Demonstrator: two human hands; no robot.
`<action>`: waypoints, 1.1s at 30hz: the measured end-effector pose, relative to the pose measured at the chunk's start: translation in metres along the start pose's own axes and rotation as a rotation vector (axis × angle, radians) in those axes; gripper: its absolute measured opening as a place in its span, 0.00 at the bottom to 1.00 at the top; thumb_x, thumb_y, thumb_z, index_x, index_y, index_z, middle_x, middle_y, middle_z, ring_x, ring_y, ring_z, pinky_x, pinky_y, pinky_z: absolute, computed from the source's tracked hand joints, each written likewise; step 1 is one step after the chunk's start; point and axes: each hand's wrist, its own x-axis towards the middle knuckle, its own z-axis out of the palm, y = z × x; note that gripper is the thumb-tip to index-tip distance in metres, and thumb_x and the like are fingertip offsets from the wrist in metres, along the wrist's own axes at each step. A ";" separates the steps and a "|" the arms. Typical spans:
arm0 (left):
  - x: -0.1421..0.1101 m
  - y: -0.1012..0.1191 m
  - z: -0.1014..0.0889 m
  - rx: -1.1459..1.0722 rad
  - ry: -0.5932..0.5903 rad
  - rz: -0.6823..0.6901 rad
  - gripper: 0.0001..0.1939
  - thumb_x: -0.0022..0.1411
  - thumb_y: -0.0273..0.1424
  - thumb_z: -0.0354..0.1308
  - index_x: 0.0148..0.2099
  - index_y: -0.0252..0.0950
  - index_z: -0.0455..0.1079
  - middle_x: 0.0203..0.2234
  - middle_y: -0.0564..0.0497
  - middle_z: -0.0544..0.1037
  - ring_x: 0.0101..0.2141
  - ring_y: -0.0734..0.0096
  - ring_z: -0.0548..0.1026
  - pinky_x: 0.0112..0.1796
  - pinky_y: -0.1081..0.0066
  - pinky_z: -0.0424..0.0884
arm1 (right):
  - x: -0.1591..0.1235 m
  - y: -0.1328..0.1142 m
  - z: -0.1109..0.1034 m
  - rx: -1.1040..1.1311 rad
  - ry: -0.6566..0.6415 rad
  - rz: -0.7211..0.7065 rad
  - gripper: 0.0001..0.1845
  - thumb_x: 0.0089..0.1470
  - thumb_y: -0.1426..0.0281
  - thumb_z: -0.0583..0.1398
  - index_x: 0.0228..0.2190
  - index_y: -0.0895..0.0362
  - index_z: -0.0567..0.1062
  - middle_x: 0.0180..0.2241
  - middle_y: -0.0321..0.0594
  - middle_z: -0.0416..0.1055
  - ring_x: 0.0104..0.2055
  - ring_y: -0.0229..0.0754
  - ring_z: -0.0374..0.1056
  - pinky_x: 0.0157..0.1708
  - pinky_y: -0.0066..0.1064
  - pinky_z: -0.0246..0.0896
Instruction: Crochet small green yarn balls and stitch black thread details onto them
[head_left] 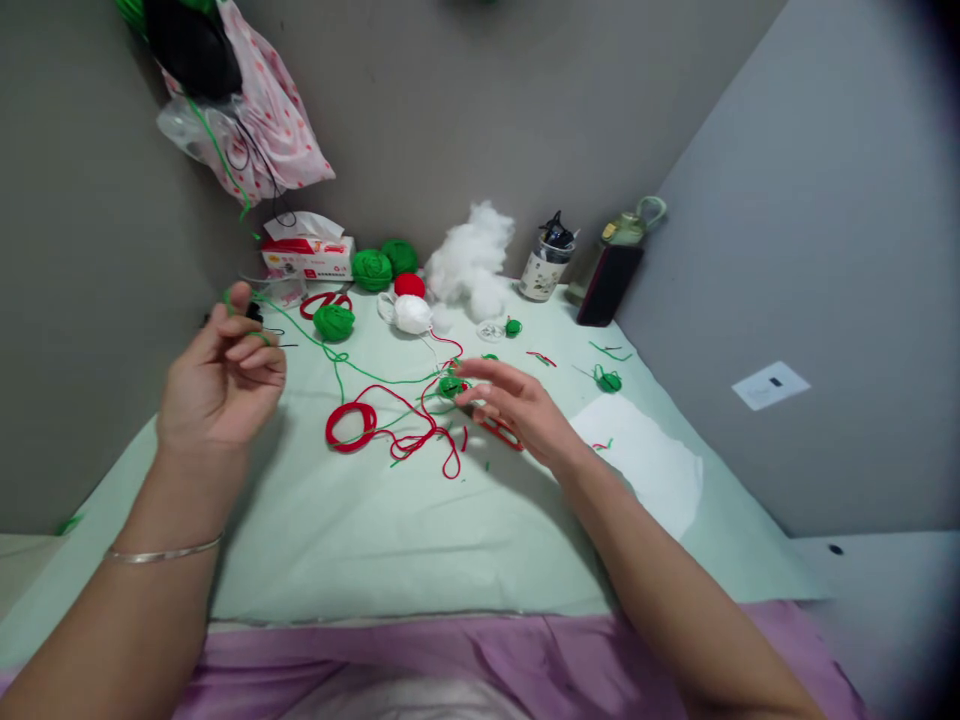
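Observation:
My left hand (225, 375) is raised at the left, its fingers curled with green yarn (296, 318) wound over them. That strand runs down to the table and across to a small green crocheted piece (450, 387). Over this piece reaches my right hand (517, 400), fingers stretched and spread, the tips right beside it. Whether they touch it I cannot tell. Beneath the right palm lies a red-orange handled tool (501, 432), partly hidden. A coil of red yarn (351, 428) rests between the hands, its loose loops tangled near the green piece.
Green yarn balls (372, 269), a red ball (409, 287), a white ball (412, 314) and stuffing (472, 260) stand at the back. Red-handled scissors (324, 303) and a tissue box (307, 262) are left. A pen cup (546, 272), phone (611, 285) and white sheet (652, 465) are right.

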 end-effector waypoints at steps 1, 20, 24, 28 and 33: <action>-0.002 -0.006 0.004 0.008 -0.015 -0.073 0.25 0.81 0.30 0.31 0.45 0.33 0.70 0.17 0.60 0.71 0.17 0.86 0.66 0.20 0.84 0.63 | 0.000 -0.002 -0.004 -0.095 0.090 -0.071 0.21 0.56 0.60 0.66 0.50 0.51 0.77 0.54 0.45 0.73 0.43 0.41 0.73 0.36 0.31 0.69; -0.017 -0.091 -0.031 1.285 -0.419 0.089 0.07 0.64 0.37 0.62 0.35 0.41 0.77 0.43 0.48 0.79 0.51 0.58 0.73 0.57 0.60 0.65 | -0.016 -0.019 -0.047 -1.246 0.217 0.156 0.12 0.64 0.68 0.54 0.37 0.54 0.78 0.33 0.39 0.78 0.34 0.41 0.69 0.34 0.31 0.54; -0.002 -0.075 -0.031 0.979 0.009 0.276 0.02 0.59 0.33 0.67 0.35 0.41 0.78 0.43 0.50 0.78 0.53 0.63 0.71 0.56 0.70 0.64 | -0.016 -0.015 -0.039 -1.337 0.177 0.226 0.08 0.60 0.73 0.57 0.34 0.56 0.77 0.33 0.44 0.78 0.36 0.46 0.70 0.33 0.33 0.51; -0.006 -0.075 -0.026 0.669 0.046 -0.060 0.06 0.58 0.33 0.67 0.37 0.37 0.78 0.35 0.50 0.76 0.36 0.71 0.74 0.40 0.74 0.73 | -0.013 -0.005 -0.030 -1.365 0.134 0.265 0.08 0.57 0.77 0.58 0.37 0.59 0.77 0.39 0.51 0.78 0.39 0.49 0.72 0.35 0.34 0.52; -0.021 -0.093 -0.020 0.523 -0.045 -0.366 0.10 0.56 0.32 0.72 0.39 0.33 0.79 0.28 0.54 0.73 0.29 0.78 0.72 0.33 0.79 0.73 | -0.012 -0.009 -0.033 -1.258 0.150 0.221 0.13 0.56 0.79 0.55 0.40 0.59 0.77 0.39 0.48 0.77 0.39 0.46 0.72 0.37 0.34 0.57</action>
